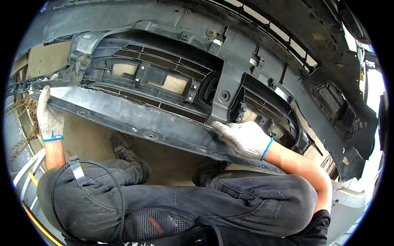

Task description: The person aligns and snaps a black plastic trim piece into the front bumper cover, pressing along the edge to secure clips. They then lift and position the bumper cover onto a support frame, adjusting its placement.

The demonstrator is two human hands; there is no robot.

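Note:
In front of me lies a large black plastic car bumper cover (pixel 236 53), its inner side showing with slatted grille openings. Along its near side runs a long flanged lower edge (pixel 143 133) with round holes. My left hand (pixel 50 117), in a white knit glove with a blue cuff, is closed around the left end of that edge. Gloved the same way, my right hand (pixel 246 138) grips the edge right of the middle; some of its fingers are hidden beneath the plastic.
Below the near edge are my bent knees in dark trousers (pixel 262 201) and a dark shoe (pixel 123 149). A black cable loop (pixel 53 192) hangs over my left thigh. Rusty chains (pixel 24 117) hang at the far left, near white tubes (pixel 28 168). A grey panel (pixel 349 201) stands at right.

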